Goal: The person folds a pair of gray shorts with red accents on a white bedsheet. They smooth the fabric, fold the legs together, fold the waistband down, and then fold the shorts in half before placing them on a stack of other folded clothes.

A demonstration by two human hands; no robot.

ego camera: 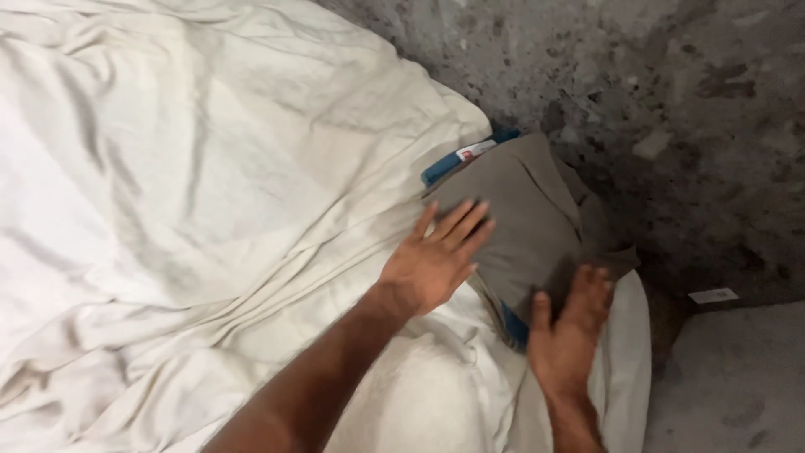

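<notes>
Spread wide to the left of both hands, a rumpled white sheet (193, 193), creased and bunched, running under the wrists as well. Beyond the fingertips and off to the right, stained grey concrete wall (671, 101), with a small white label (714, 295) lying to the right of the right hand. Between and just ahead of the hands, a folded grey-brown cloth (524, 218), resting on the sheet's edge against the wall, with a blue edge (440, 172) showing at its far-left corner. Left hand (436, 260) open and flat, fingers pressed on the cloth's left edge. Right hand (570, 331) open too, fingers spread, touching the cloth's near corner. Nothing gripped by either.
</notes>
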